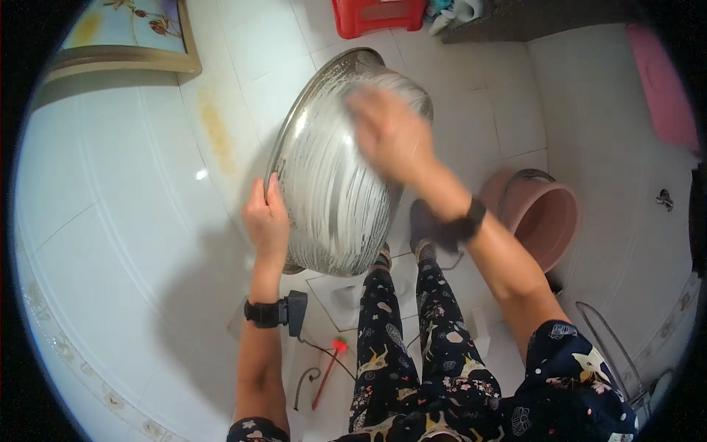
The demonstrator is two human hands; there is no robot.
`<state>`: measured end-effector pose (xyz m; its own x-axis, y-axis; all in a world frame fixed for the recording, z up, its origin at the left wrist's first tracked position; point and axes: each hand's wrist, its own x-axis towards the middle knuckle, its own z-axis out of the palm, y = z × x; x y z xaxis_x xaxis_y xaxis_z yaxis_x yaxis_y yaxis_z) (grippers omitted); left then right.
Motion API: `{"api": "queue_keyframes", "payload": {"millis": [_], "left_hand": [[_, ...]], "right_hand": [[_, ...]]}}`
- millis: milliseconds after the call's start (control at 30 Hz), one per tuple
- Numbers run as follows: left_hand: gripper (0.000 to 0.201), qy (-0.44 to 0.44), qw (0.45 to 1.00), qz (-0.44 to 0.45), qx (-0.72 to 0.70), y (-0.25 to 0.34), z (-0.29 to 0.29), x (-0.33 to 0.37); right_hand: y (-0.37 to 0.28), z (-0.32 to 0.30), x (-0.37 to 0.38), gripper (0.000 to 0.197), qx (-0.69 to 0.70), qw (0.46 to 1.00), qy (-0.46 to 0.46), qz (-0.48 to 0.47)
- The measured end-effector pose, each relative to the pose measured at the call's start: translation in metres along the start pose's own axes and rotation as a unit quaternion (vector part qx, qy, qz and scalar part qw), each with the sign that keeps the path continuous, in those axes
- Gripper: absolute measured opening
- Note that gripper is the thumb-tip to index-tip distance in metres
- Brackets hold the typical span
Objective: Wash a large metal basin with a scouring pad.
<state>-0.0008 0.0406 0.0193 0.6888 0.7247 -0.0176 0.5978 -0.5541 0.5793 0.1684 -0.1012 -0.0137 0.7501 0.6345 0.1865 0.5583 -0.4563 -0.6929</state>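
Note:
A large, shiny metal basin (324, 206) is tipped up on its side in front of me, its rounded outer face streaked with white suds. My left hand (266, 217) grips its rim at the lower left, thumb against the suds side. Against the upper part of the soapy face, my right hand (390, 132) is closed and blurred by motion. Whatever lies under its fingers is hidden.
To the right stands a pink bucket (545, 225) with a handle. At the far side are a red plastic stool (377, 16) and a dark ledge (515, 20). A framed picture (125, 37) is at the upper left. A thin red stick (324, 379) lies near my feet.

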Motion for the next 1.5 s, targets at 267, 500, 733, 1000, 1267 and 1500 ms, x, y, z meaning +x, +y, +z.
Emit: {"api": "queue_keyframes", "payload": {"millis": [267,500,733,1000,1267,1500], "left_hand": [[0.026,-0.026,0.997,0.078,0.004,0.018,0.013,0.001],[0.026,-0.027,0.999,0.017,0.019,0.008,0.005,-0.013],[0.024,-0.039,0.998,0.05,-0.002,0.021,0.014,-0.014],[0.025,-0.02,0.999,0.038,-0.034,0.015,0.006,-0.021],[0.024,-0.056,0.995,0.08,0.024,0.002,-0.001,-0.035],[0.033,-0.055,0.998,0.004,-0.042,0.003,-0.012,-0.016]], "right_hand": [[0.084,0.0,0.067,0.027,0.056,0.984,-0.077,0.148],[-0.027,0.016,0.01,0.033,0.027,0.996,-0.067,-0.05],[0.06,-0.005,0.089,0.023,0.021,0.978,-0.163,0.128],[-0.033,-0.023,-0.036,0.033,0.032,0.959,-0.148,-0.241],[0.111,-0.025,0.018,0.037,0.023,0.968,-0.109,0.226],[0.031,-0.049,-0.041,0.039,-0.019,0.991,-0.087,-0.095]]}}
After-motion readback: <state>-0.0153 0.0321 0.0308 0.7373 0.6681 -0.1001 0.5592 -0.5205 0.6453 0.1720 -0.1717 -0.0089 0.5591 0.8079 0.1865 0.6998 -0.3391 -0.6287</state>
